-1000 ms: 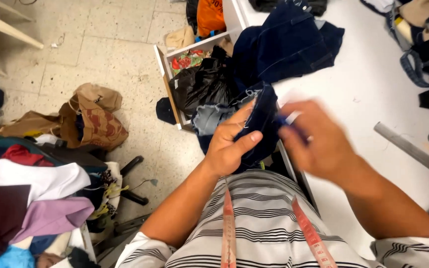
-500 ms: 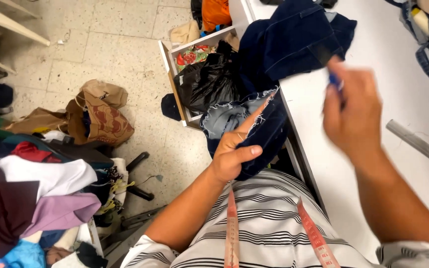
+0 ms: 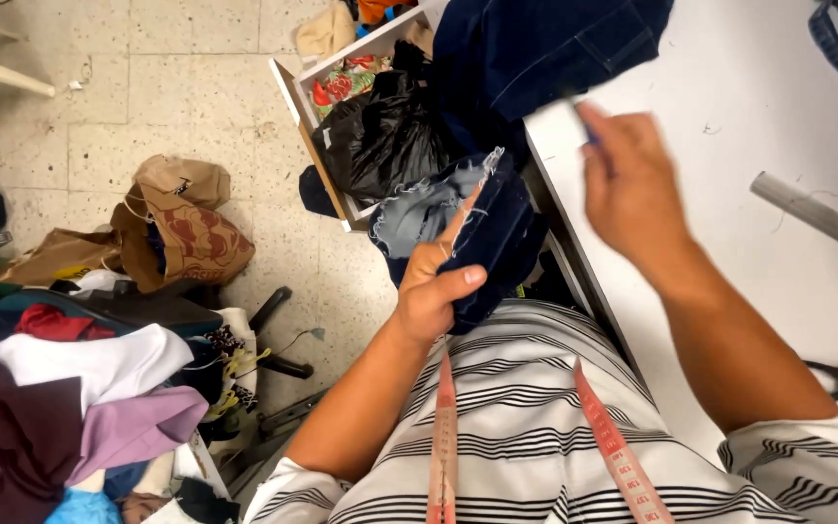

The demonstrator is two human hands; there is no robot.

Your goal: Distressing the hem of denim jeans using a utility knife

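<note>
Here two hands are at work: the left hand (image 3: 431, 296) has its grip clamped on a folded piece of dark blue denim (image 3: 497, 233), thumb pressed across the near side and the forefinger stretched up along the frayed pale edge. The denim piece hangs off the edge of the white worktop (image 3: 758, 262), just in front of the person's striped shirt (image 3: 526, 417); its long axis runs from lower left to upper right, the frayed end pointing up and away toward the worktop's far end. The right hand (image 3: 632, 184) is raised above the worktop, blurred, its fingers pinched together on one small blue object (image 3: 589, 134), thin like a piece of chalk or a pen, though I cannot tell which. One larger dark denim garment (image 3: 545, 49) lies at the far edge of the worktop, spilling over it. One orange-red measuring tape (image 3: 445, 427) hangs round the neck, its two ends lying down the shirt. On the floor stands one open box (image 3: 293, 92) holding one black plastic bag (image 3: 380, 136) and a flowered cloth. Two brown paper bags (image 3: 181, 228) lie crumpled on the tiled floor, well apart from the hands, and a heap of mixed coloured cloths (image 3: 80, 398) fills the lower left corner.
</note>
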